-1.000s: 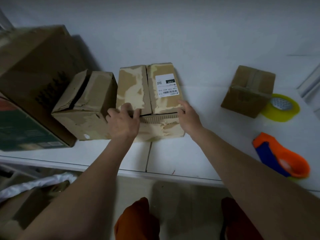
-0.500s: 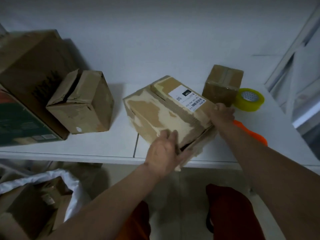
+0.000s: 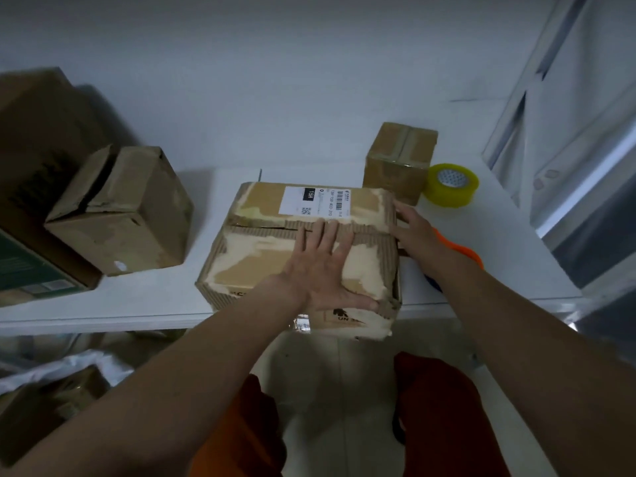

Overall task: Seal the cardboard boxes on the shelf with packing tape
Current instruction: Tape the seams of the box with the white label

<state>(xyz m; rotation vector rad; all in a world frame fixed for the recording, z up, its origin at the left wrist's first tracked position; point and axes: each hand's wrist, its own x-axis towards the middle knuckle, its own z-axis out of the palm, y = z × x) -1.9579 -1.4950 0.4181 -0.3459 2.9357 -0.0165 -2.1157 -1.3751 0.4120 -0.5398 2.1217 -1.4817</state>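
White shelf [image 3: 165, 304] against a white wall carries, left to right: a large brown carton [image 3: 41, 139] at the far left with a green-printed box [image 3: 24, 273] in front of it, a scuffed mid-size box [image 3: 124, 215] with its top flaps not closed flat, and a worn labelled box [image 3: 275, 249] at centre whose near end overhangs the shelf's front edge. Behind and right of that box stands a small taped box [image 3: 399, 160], with a yellow tape roll [image 3: 451, 184] just beside it on its flat side. An orange object [image 3: 464, 253] lies right of centre, mostly hidden.
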